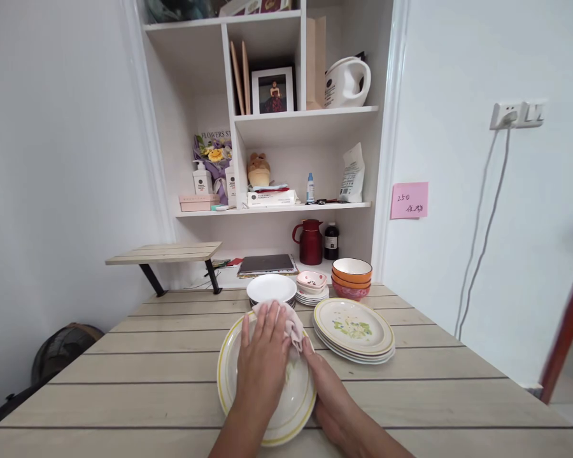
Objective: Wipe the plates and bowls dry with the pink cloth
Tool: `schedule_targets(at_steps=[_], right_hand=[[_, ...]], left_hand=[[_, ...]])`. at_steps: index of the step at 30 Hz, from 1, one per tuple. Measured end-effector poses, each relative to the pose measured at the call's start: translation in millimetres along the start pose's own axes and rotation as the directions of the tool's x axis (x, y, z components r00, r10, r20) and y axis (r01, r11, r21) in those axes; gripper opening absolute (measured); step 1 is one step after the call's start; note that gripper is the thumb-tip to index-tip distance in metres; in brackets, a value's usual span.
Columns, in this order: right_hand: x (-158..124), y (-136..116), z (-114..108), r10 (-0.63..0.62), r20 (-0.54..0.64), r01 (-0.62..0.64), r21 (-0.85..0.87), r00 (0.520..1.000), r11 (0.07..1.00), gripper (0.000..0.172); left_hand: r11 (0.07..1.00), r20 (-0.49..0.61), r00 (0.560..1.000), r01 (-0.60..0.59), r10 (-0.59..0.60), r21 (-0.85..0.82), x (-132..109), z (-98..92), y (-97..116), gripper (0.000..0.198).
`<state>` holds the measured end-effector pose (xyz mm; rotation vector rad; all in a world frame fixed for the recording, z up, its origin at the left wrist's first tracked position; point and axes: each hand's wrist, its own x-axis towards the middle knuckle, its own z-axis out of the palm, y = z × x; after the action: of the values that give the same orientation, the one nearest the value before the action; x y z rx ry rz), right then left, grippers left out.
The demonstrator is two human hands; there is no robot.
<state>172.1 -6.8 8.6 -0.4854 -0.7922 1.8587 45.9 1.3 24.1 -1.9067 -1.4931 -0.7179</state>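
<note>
A cream plate with yellow rim lines (293,423) is in front of me, tilted slightly above or on the table; its underside is hidden. My left hand (265,356) lies over its upper part, fingers stretched along a pale pink cloth (293,326) pressed to the plate's face. Part of the cloth bunches out beside the fingers. At the plate's right edge my right hand (327,394) grips the rim, thumb on top and fingers beneath. Close by on the right stands a stack of similar plates (354,324), the top one with a green floral print.
Behind the plate are a stack of white-topped dishes (271,288), small pink dishes (311,281) on little plates, and orange and red bowls (352,277). A raised wooden shelf (165,253) stands back left. The red jug (310,243) and laptop (267,263) sit farther back.
</note>
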Motion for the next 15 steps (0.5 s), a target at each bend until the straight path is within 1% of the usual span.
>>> schedule_targets(at_steps=[2, 4, 6, 9, 12, 15], right_hand=[[2.6, 0.3, -2.2, 0.002, 0.013, -0.003, 0.060, 1.000, 0.998, 0.059], [4.7, 0.6, -4.9, 0.009, 0.022, -0.011, 0.106, 1.000, 0.994, 0.057], [6.6, 1.1, -8.0, 0.005, 0.011, -0.007, 0.141, 1.000, 0.990, 0.057], [9.0, 1.2, -12.6, -0.033, -0.048, 0.040, 0.155, 0.998, 0.987, 0.058], [9.9, -1.5, -15.1, -0.068, -0.101, 0.081, 0.132, 0.993, 0.988, 0.060], [8.1, -6.1, -13.8, -0.071, -0.119, 0.083, 0.100, 0.990, 0.991, 0.060]], left_hand=[[0.997, 0.005, 0.997, 0.076, -0.076, 0.027, -0.2, 1.7, -3.7, 0.054], [0.991, 0.007, 0.992, 0.126, -0.127, 0.050, -5.6, 5.6, -7.4, 0.053], [0.984, 0.000, 0.986, 0.164, -0.164, 0.065, -15.3, 11.3, -9.9, 0.053], [0.976, -0.018, 0.978, 0.207, -0.206, 0.065, -33.8, 20.6, -8.7, 0.055], [0.985, 0.011, 0.985, 0.171, -0.171, 0.026, -48.9, 25.7, -1.5, 0.065], [0.993, 0.065, 0.991, 0.115, -0.115, 0.002, -53.4, 24.9, 7.0, 0.072]])
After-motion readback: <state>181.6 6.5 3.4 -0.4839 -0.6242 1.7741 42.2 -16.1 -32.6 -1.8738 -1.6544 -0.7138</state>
